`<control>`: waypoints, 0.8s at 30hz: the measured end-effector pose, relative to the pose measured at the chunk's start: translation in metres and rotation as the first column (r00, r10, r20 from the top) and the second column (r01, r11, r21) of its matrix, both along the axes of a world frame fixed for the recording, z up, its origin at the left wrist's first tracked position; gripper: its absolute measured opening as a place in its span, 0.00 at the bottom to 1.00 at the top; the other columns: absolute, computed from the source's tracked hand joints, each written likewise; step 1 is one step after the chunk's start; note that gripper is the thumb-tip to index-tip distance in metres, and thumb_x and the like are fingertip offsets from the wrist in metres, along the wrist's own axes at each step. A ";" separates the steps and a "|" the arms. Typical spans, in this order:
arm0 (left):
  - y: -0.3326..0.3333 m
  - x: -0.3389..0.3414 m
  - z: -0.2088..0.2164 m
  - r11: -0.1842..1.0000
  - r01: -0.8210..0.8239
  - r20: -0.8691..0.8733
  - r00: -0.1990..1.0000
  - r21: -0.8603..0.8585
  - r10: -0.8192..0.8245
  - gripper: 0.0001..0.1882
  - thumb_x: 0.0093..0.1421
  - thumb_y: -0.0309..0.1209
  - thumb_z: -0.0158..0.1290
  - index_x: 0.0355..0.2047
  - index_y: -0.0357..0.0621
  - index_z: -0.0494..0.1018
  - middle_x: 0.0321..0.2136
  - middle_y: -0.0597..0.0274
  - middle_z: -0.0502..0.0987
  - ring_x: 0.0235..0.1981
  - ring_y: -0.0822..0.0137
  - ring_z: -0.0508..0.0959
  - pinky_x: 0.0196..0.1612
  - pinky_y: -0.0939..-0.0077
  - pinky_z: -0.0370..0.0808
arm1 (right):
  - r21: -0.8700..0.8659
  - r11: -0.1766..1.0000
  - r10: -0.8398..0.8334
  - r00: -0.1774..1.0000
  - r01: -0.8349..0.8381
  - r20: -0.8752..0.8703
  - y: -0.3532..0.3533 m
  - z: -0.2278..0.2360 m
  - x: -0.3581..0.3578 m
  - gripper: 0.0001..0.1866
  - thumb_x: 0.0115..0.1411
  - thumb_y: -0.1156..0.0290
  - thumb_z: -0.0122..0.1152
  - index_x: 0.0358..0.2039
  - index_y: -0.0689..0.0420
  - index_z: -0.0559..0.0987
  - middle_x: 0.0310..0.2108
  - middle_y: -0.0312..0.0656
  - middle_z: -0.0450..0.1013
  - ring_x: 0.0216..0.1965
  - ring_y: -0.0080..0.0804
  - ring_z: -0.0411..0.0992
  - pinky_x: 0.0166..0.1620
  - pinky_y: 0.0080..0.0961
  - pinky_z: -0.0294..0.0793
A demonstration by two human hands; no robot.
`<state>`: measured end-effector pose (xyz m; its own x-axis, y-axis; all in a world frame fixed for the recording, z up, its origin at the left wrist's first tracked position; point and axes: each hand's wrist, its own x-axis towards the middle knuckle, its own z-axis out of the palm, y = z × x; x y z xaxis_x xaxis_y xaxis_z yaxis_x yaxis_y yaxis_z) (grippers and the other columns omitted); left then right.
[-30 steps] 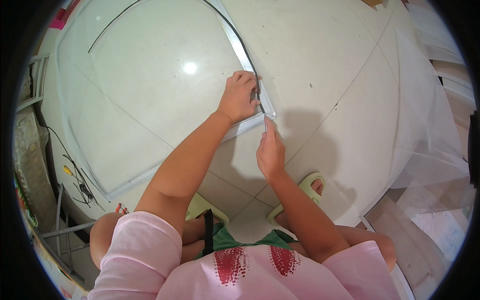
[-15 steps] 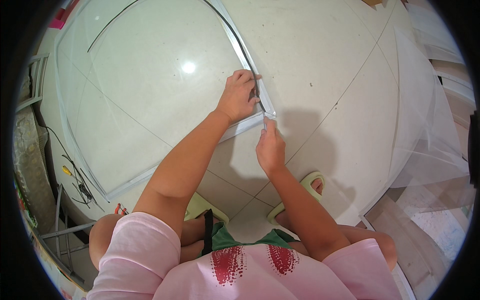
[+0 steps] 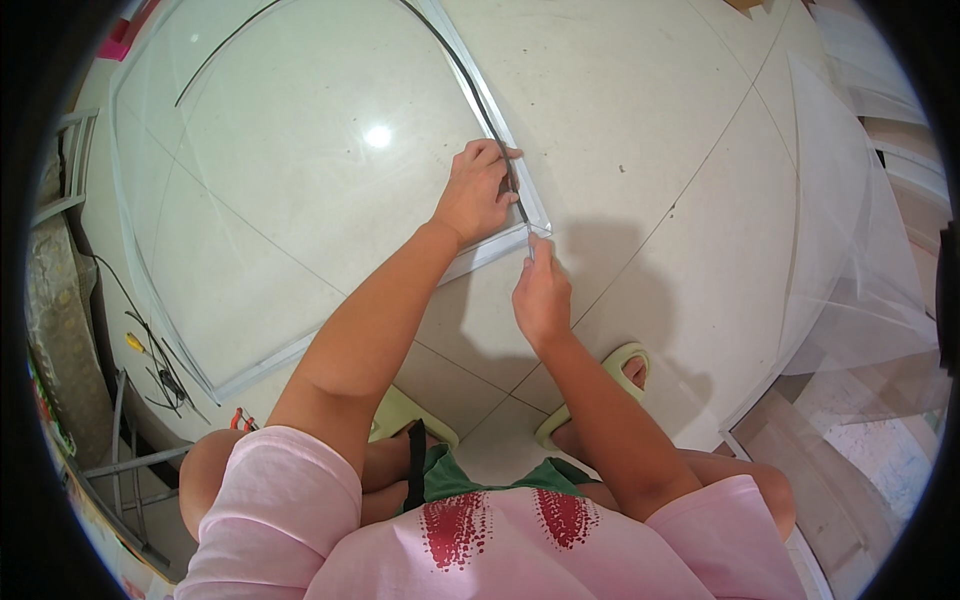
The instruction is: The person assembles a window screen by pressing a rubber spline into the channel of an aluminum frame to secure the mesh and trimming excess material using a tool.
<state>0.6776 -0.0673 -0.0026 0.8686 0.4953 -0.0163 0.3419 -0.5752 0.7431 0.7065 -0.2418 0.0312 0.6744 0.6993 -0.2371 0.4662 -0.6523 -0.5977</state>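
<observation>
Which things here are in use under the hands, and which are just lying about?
In use: left hand, right hand, white frame, dark strip.
Lying about: loose mesh sheet, cables, metal rack.

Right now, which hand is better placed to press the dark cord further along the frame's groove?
Probably the left hand: it already rests on the dark cord at the white frame. The right hand sits at the corner, pinching a small tool.
</observation>
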 end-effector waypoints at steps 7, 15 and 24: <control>-0.001 0.000 -0.001 0.999 -0.022 0.016 1.000 -0.024 0.022 0.10 0.42 0.24 0.62 0.27 0.42 0.75 0.50 0.66 0.71 0.54 0.56 0.63 0.58 0.64 0.61 | -0.005 1.000 0.017 1.000 -0.017 0.002 0.002 0.001 0.000 0.21 0.59 0.79 0.48 0.54 0.58 0.64 0.39 0.55 0.72 0.39 0.56 0.72 0.40 0.47 0.73; -0.002 0.000 -0.002 0.999 -0.036 0.022 0.999 -0.030 0.036 0.09 0.41 0.24 0.62 0.25 0.41 0.75 0.50 0.65 0.72 0.54 0.56 0.63 0.58 0.64 0.61 | -0.063 0.998 0.016 1.000 -0.017 -0.027 0.004 0.007 0.001 0.21 0.59 0.81 0.48 0.54 0.60 0.65 0.40 0.56 0.72 0.40 0.57 0.72 0.42 0.45 0.72; -0.002 0.001 -0.001 0.999 -0.033 0.035 0.999 -0.026 0.033 0.09 0.41 0.25 0.62 0.24 0.42 0.73 0.50 0.65 0.71 0.54 0.56 0.62 0.58 0.63 0.60 | -0.132 0.991 0.023 0.999 -0.027 -0.031 0.002 0.003 0.003 0.22 0.58 0.81 0.47 0.55 0.60 0.65 0.42 0.56 0.72 0.40 0.57 0.72 0.43 0.46 0.71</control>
